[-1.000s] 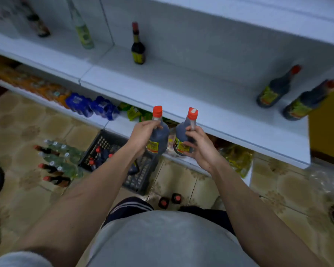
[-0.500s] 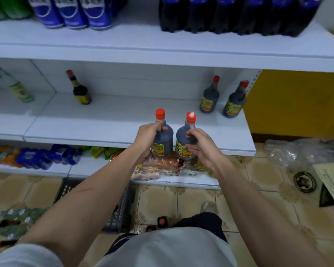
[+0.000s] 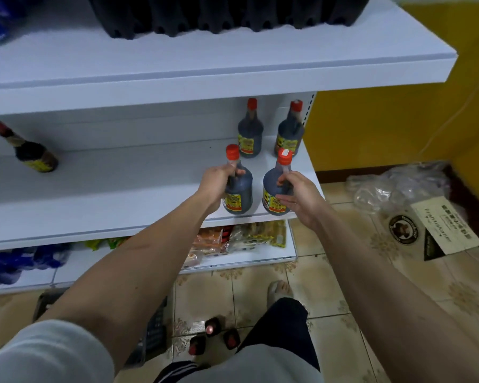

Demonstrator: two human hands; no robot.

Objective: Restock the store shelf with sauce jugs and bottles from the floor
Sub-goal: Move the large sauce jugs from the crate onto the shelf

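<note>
— Bottle check, left to right, please. What do you have at the far left of the frame?

— One dark sauce bottle (image 3: 29, 153) alone at middle left, on the middle shelf (image 3: 108, 189); its tilt may only be the wide lens. It plays no part in this step, I think.

— And the hands?

— At centre, my left hand (image 3: 216, 183) wraps the neck and shoulder of the left jug (image 3: 237, 186), fingers curled round it just under the red cap. I judge the high grip is for steering the base down flat. Just right of it, my right hand (image 3: 296, 194) holds the right jug (image 3: 275, 189): thumb and forefinger at the neck, the other fingers straighter along the label, likely steadying it.

— Down on the shelf yet?

— Both bases sit at the front edge, near the right end. Touching or just above, I cannot tell.

— Why there?

— Two stocked jugs (image 3: 250, 131) stand further up the frame, against the back wall. These two look to form a second row before them.

— More to fetch?

— Red-capped floor bottles (image 3: 212, 337) show at bottom centre, beside my leg.
</note>
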